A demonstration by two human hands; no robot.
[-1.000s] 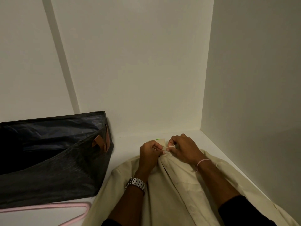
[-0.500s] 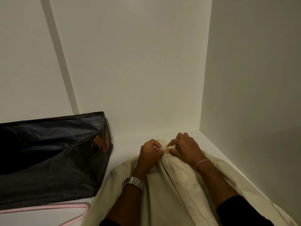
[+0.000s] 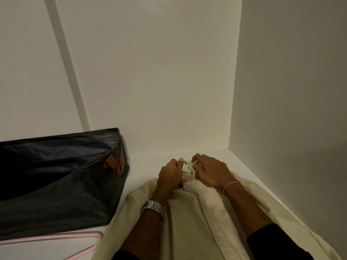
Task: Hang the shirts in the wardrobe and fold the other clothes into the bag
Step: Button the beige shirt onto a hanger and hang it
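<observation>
With our left hand (image 3: 170,175) and right hand (image 3: 210,172) both curled at the collar of the cream shirt (image 3: 187,218) lying beside the black bag (image 3: 62,184), we should seat the green hanger (image 3: 185,162) squarely inside the neck before lifting.

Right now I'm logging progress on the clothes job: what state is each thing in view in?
Cream shirt: spread flat on the white surface, not yet hung.
Green hanger hook: peeks out at the collar.
Left hand: fingers curled at the collar.
Right hand: fingers curled at the collar.
Black bag: open, contents too dark to tell.
Pink hanger: lying flat, unused, beside the bag.
</observation>
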